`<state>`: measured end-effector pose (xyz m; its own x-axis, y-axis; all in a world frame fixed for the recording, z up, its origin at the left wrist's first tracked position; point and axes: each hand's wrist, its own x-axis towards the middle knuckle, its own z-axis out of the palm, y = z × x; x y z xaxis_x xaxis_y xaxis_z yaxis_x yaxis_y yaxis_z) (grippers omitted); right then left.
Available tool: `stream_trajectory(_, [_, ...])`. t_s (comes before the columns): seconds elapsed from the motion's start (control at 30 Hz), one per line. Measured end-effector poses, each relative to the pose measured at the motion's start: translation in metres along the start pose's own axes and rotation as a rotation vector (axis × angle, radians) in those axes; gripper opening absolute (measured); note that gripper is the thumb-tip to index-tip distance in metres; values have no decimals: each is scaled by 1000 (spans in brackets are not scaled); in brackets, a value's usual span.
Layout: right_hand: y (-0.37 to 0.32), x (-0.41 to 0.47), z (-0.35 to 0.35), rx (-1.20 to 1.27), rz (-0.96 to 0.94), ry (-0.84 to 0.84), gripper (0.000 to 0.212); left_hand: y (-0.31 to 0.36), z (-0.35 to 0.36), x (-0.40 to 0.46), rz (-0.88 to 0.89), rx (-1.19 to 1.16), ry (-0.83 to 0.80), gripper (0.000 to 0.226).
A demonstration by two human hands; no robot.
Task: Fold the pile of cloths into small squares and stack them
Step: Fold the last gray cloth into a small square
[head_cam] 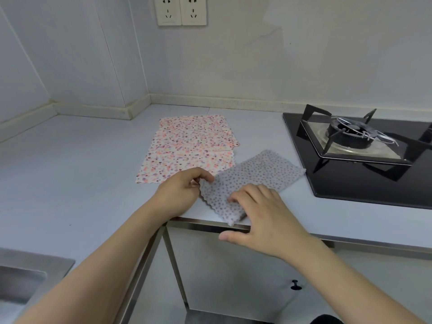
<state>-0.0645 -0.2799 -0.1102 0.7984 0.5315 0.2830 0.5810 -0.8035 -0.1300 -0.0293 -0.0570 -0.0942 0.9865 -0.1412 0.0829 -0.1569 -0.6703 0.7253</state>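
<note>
A grey cloth with small dark dots (254,176) lies folded in a long strip near the counter's front edge, running from the edge toward the stove. My left hand (181,190) pinches its near-left corner between thumb and fingers. My right hand (261,216) presses flat on the strip's near end, fingers spread, thumb hanging past the counter edge. Behind them a pile of white cloths with pink and orange spots (191,146) lies flat and spread out, its edges slightly offset.
A black glass gas stove (364,150) with a burner and pan support sits at the right, close to the grey cloth's far end. A steel sink (25,281) is at the lower left. Wall sockets (180,10) are on the back wall. A cabinet door knob (295,285) is below.
</note>
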Motion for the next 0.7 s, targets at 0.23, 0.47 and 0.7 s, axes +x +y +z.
stream_trajectory(0.23, [-7, -13, 7, -21, -14, 190, 42, 3, -1, -1, 91, -79, 63, 17])
stream_trajectory(0.47, [-6, -23, -11, 308, 249, 263, 17, 13, -4, -10, 186, -101, 75, 14])
stream_trajectory(0.7, [6, -40, -26, 602, 353, 297, 12, 39, 3, -29, 486, 81, 41, 21])
